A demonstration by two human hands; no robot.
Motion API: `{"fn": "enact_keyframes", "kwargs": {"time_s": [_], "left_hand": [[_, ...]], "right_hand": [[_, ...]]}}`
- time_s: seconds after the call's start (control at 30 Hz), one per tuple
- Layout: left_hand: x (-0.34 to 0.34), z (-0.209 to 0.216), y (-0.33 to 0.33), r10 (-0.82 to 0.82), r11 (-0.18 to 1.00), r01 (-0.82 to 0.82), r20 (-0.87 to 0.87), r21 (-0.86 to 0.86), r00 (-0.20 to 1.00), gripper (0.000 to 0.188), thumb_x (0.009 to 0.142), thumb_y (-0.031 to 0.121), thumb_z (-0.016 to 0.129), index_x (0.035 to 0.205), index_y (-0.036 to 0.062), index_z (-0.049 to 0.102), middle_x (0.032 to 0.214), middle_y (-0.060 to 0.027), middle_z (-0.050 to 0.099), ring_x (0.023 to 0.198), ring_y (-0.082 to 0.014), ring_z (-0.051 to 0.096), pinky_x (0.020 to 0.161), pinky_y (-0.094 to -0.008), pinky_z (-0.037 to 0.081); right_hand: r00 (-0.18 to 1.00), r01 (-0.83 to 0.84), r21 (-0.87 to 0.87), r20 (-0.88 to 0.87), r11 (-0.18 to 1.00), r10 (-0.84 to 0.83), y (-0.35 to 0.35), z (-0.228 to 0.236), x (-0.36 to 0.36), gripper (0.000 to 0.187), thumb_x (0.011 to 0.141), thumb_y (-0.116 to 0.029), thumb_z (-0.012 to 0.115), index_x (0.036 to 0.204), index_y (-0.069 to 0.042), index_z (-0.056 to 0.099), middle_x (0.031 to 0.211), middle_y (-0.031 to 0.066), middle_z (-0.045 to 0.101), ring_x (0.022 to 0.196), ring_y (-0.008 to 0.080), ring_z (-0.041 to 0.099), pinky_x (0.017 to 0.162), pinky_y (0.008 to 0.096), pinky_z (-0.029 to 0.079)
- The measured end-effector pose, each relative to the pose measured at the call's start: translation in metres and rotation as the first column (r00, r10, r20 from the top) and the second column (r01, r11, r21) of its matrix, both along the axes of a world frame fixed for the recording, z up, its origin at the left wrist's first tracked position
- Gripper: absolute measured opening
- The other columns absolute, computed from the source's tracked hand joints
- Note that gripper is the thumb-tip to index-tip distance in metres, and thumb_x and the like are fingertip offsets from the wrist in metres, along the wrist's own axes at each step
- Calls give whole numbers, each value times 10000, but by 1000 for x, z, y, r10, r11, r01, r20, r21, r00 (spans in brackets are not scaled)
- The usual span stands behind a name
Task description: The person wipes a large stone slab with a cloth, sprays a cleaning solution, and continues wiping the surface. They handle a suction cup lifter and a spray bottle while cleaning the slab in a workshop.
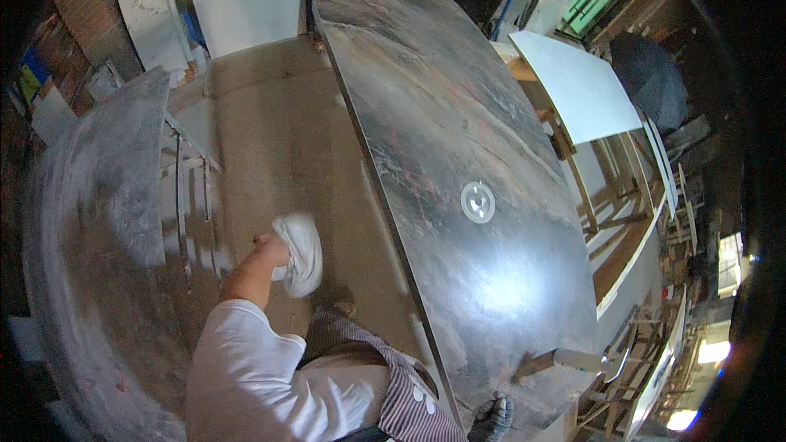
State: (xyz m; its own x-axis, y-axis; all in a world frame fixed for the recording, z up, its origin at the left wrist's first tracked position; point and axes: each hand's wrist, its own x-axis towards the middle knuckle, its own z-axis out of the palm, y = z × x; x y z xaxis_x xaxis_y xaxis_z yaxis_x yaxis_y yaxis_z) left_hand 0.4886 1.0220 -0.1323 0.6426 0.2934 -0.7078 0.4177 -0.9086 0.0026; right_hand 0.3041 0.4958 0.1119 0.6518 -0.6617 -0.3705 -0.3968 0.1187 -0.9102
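Observation:
My left hand, at the end of a bare forearm and white sleeve, is closed on a bunched white cloth, which is smeared by motion. It hangs over the floor, left of a large polished stone slab with grey, brown and reddish veins. At the slab's lower end, what looks like my right hand in a dark glove rests on or just above the surface; its fingers do not show clearly. Near it on the slab lies a paint roller with a pale sleeve. A round clear disc with a whitish rim sits farther up.
Another grey slab stands on a frame to the left. Upright pale panels lean at the back. To the right are a white panel, wooden racks and a dark umbrella. A bright glare lies on the slab.

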Motion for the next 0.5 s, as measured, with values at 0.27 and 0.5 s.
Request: {"fn": "enact_keyframes", "kwargs": {"time_s": [0.27,0.5], "left_hand": [[110,1,57,792,601,-491,389,-631,470,680,762,532,681,1113,-48,627,1089,-238,651,1029,-334,628,883,-396,472],[262,213,38,638,719,-50,631,-693,441,655,814,537,642,1260,65,554,1336,-200,489,1205,-332,507,965,-402,426]], "right_hand": [[985,-174,-19,11,985,174,14,4,37,190,964,-254,534,998,-81,606,678,-16,510,611,82,453,535,219,358],[949,-311,-72,-85,948,305,17,4,45,203,974,-256,501,915,-85,592,661,-39,476,576,73,424,500,230,343]]}}
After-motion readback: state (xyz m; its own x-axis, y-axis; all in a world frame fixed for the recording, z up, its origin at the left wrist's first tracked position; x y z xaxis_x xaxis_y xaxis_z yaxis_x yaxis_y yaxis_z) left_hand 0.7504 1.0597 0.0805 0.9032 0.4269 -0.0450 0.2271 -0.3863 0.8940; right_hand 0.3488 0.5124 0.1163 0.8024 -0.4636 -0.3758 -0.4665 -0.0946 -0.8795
